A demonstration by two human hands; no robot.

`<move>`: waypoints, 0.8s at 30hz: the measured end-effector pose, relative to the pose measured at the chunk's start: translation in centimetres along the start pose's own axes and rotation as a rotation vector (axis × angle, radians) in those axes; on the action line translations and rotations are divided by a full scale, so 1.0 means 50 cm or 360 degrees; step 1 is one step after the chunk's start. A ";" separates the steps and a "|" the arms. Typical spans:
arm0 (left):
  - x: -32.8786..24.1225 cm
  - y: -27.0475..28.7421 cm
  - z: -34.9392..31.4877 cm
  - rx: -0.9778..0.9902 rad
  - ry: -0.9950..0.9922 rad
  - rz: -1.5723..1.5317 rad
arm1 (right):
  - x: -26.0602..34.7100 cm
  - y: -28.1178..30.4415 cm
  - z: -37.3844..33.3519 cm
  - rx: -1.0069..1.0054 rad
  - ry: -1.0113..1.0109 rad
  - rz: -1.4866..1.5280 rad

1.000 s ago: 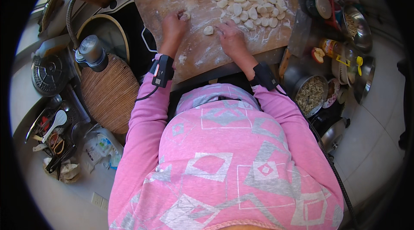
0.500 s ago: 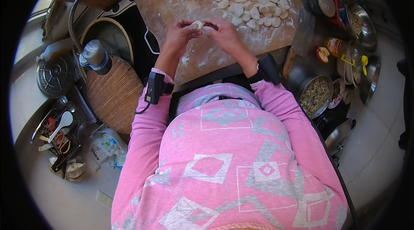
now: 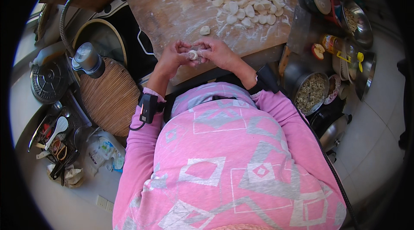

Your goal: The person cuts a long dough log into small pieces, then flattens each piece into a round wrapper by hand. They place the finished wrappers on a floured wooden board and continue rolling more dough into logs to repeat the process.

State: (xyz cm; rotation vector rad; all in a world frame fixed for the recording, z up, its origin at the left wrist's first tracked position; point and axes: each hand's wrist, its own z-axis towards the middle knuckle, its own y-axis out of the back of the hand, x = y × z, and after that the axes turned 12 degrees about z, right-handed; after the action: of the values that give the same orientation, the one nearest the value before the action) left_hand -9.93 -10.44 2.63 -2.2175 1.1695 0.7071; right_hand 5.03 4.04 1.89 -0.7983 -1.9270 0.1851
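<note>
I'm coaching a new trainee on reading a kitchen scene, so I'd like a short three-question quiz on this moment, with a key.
1. True or false: the left hand and the right hand both hold one small dough piece.
2. What lies on the board just beyond the hands?
A) a bottle
B) a lone dough lump
C) a white spoon
3. Fill in: the cut red fruit is on the person's ____ side of the board.

Key: 1. True. 2. B. 3. Right.
</note>
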 end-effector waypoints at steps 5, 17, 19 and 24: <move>0.030 0.002 -0.014 0.0124 -0.0044 0.0087 | -0.010 -0.004 -0.023 0.0079 -0.0051 -0.0362; 0.042 0.002 -0.020 0.0120 -0.0120 0.0059 | -0.019 -0.037 -0.024 -0.0053 0.0485 -0.1272; 0.039 -0.001 -0.019 0.0102 -0.0158 0.0024 | -0.020 -0.036 -0.015 -0.0193 0.0500 -0.1397; 0.033 0.009 -0.019 0.0176 -0.0224 -0.0086 | 0.009 0.023 0.029 -0.0762 0.0951 -0.1547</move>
State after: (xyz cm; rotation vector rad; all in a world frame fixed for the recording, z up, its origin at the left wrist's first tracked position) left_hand -9.35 -12.24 2.14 -2.0649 1.0500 0.7451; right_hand 4.20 5.49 1.01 -0.0921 -1.5740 -1.0160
